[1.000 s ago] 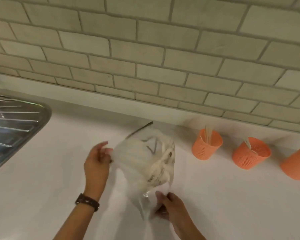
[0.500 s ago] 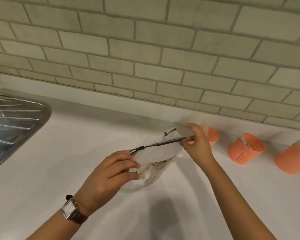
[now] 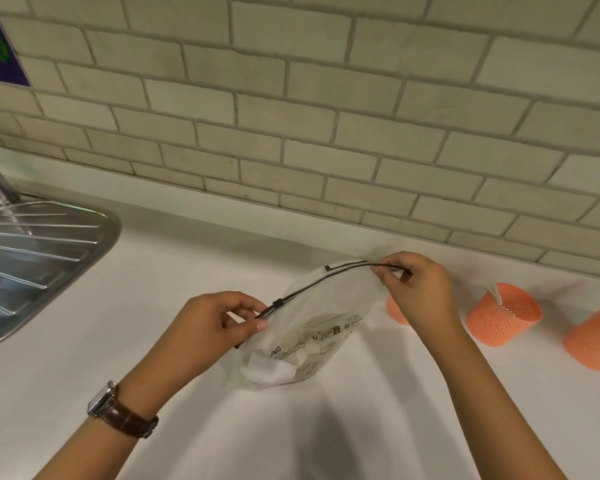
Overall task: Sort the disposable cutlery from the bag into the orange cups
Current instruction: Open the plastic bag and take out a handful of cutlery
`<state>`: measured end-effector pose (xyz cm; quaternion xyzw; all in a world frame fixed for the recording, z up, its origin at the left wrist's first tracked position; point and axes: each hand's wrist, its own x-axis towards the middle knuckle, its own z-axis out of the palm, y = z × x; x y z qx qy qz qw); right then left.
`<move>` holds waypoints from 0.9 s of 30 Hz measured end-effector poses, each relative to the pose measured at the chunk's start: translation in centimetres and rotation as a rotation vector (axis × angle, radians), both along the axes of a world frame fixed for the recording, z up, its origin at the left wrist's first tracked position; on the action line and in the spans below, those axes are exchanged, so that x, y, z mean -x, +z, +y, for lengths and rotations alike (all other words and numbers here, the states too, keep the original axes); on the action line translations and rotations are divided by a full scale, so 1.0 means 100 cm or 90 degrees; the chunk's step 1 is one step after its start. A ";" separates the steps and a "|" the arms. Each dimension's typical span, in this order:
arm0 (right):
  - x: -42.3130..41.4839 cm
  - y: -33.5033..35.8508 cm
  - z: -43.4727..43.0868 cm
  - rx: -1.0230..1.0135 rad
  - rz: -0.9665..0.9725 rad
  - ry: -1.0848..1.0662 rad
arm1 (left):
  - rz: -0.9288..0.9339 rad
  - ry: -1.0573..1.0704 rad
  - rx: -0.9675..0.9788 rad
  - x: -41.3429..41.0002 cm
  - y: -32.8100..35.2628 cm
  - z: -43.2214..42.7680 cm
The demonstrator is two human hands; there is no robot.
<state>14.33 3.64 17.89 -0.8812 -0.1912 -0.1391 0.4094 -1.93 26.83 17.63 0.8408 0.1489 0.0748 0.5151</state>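
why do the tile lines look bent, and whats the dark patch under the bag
Head view: the wide-angle lens bows the tile wall grout lines, most toward the edges; the dark patch on the counter below the bag is a soft shadow, apparently from overhead light.

A translucent white zip bag (image 3: 302,327) with a dark sealing strip along its top stands on its base — pinched at one end of the strip by the left hand (image 3: 208,327) and at the other by the right hand (image 3: 418,292). Pale contents and printed labels show through. Three orange mesh cups — the first (image 3: 395,311) mostly behind the right hand, the second (image 3: 503,315) upright just beyond it, the third (image 3: 594,342) farthest.
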 end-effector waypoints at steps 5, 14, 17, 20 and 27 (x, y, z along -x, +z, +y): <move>0.049 0.021 0.032 0.078 -0.170 0.136 | -0.051 0.051 0.000 0.000 0.006 -0.002; 0.058 0.021 0.068 0.122 -0.124 0.314 | -0.154 0.062 -0.053 0.009 0.028 -0.006; 0.028 0.029 0.043 0.209 -0.157 0.204 | -0.180 0.080 -0.125 0.009 0.035 0.014; -0.005 0.036 0.001 0.237 -0.079 0.063 | -0.157 0.069 -0.179 0.010 0.039 0.033; 0.003 0.023 -0.012 0.019 0.153 0.076 | -0.058 -0.041 -0.201 0.009 0.043 0.028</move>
